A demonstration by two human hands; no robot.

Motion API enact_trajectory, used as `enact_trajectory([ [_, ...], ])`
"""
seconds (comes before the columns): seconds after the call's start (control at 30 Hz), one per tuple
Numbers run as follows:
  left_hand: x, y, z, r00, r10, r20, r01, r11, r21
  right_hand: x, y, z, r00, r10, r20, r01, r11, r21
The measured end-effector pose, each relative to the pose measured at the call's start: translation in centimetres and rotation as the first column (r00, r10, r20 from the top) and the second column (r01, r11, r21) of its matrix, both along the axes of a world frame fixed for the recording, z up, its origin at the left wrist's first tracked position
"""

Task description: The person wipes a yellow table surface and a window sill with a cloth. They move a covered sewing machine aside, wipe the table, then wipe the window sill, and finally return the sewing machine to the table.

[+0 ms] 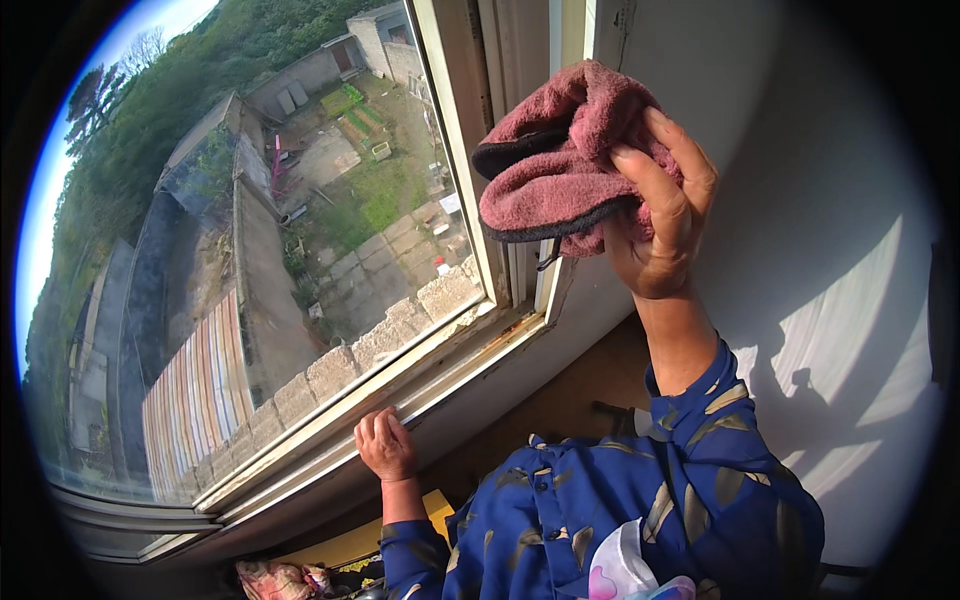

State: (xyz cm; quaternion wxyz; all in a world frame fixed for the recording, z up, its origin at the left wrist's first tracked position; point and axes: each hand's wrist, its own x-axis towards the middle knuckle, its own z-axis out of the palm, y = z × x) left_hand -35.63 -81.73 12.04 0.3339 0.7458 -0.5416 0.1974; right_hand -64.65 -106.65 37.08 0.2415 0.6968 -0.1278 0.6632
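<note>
My right hand grips a folded pinkish-red terry cloth with a black edge binding and a small hanging loop. The cloth is raised beside the upright side of the window frame; whether it touches the frame I cannot tell. Lower down, my left hand rests with curled fingers on the inner edge of the window's bottom rail. To the left of both hands spreads the window pane. Dirt and rust-coloured stains mark the corner of the sliding track.
White wall with sunlight and shadows stands to my right. Below the sill are a yellow surface and a patterned fabric bundle. Beyond the glass lie a block ledge, a striped roof and a walled yard far below.
</note>
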Motion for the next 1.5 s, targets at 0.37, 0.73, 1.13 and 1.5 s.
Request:
enact_trajectory([
  [0.37,-0.2,0.0,0.2,1.0,0.014,-0.026,-0.013,1.0,0.025,-1.2,5.3,-19.8,0.897,0.08,-0.435,0.128,0.895,0.428],
  [0.73,-0.4,-0.2,-0.1,0.998,0.052,-0.03,-0.05,0.998,0.043,4.4,5.7,-17.3,0.827,0.368,-0.425,-0.011,0.766,0.643],
  [1.13,-4.3,0.9,-0.7,0.959,0.101,-0.264,-0.122,0.991,-0.063,15.1,11.7,-20.0,0.458,0.79,-0.408,-0.306,0.571,0.762],
  [1.5,-14.8,2.1,1.7,-0.103,-0.765,-0.636,-0.477,0.599,-0.643,13.0,11.3,-19.9,-0.318,0.899,0.302,-0.035,-0.33,0.943],
])
